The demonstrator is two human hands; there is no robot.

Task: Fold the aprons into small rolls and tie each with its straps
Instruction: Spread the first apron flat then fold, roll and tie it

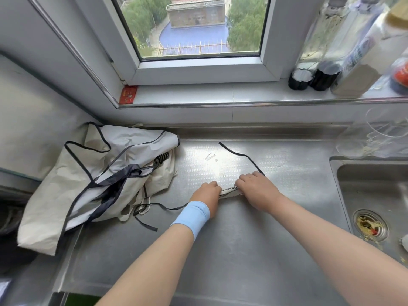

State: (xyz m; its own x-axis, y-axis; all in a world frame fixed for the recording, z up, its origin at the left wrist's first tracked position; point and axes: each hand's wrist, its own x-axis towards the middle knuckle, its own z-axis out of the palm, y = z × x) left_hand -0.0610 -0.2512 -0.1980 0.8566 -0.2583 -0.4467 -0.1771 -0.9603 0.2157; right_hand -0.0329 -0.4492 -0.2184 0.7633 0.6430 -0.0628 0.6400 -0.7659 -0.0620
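Apron roll (pixel 228 192) on steel counter (pixel 231 250)

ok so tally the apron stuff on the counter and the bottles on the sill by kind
apron roll: 1, held by the left hand and right hand
heap of loose aprons: 1, number inside unclear
dark-based bottles: 2
other bottles: 2
total: 6

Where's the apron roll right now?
In the head view, the apron roll lies mid-counter, held between left hand and right hand, right of the apron pile, left of the sink.
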